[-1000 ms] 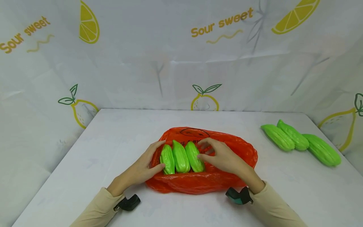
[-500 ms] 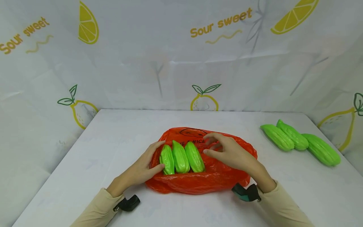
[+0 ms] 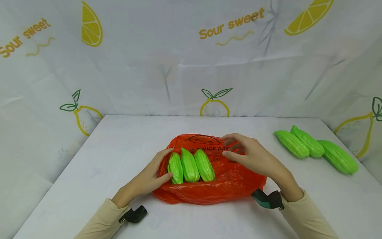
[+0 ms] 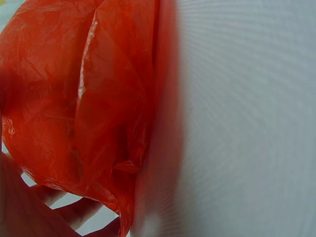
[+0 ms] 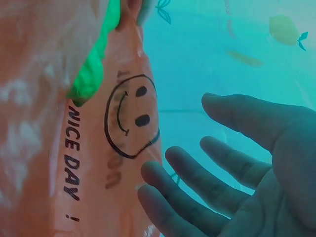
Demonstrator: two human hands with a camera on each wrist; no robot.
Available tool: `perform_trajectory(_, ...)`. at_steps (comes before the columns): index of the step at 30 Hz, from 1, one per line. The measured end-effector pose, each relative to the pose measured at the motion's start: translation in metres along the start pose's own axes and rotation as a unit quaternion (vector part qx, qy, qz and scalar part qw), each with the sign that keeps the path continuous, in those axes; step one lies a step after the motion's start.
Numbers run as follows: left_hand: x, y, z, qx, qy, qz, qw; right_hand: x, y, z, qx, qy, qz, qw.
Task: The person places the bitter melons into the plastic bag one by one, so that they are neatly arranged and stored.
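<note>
Three bright green, ridged gourds, the middle one among them, lie side by side in the mouth of a red plastic bag. My left hand rests along the bag's left side, its thumb reaching over to the leftmost gourd. In the left wrist view, the fingers show past the bag's edge. With nothing between its spread fingers, my right hand is over the bag's right part. The right wrist view shows this hand apart from a gourd and the printed bag.
Three more green gourds, one of them at the right, lie together at the back right of the white table. Behind the table hangs a white cloth with lemon prints. A dark device is strapped at my right wrist.
My right hand has moved away from the rightmost gourd in the bag, to the right and slightly up. The left hand and the three bagged gourds have stayed in place.
</note>
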State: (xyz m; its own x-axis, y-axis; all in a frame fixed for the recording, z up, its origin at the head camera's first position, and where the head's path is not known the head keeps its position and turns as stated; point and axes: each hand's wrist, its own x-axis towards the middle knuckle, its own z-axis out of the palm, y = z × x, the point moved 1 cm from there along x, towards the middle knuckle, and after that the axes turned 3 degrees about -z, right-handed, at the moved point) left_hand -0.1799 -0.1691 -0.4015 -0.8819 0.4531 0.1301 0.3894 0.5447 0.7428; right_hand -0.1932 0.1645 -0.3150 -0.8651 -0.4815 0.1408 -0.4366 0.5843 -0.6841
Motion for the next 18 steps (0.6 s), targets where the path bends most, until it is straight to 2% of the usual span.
perform_trajectory(6,0.0,0.001,0.0,0.001,0.0,-0.002,1.0,-0.004,0.0,-0.01,-0.023,0.015,-0.012,0.9995)
perform_trajectory(13,0.0,0.001,-0.001,-0.001,-0.002,-0.003,1.0,-0.007,0.005,-0.024,-0.054,0.057,-0.025,0.9966)
perform_trajectory(18,0.0,0.001,-0.001,-0.003,-0.004,-0.003,1.0,-0.01,0.011,-0.033,-0.062,0.075,-0.02,0.995)
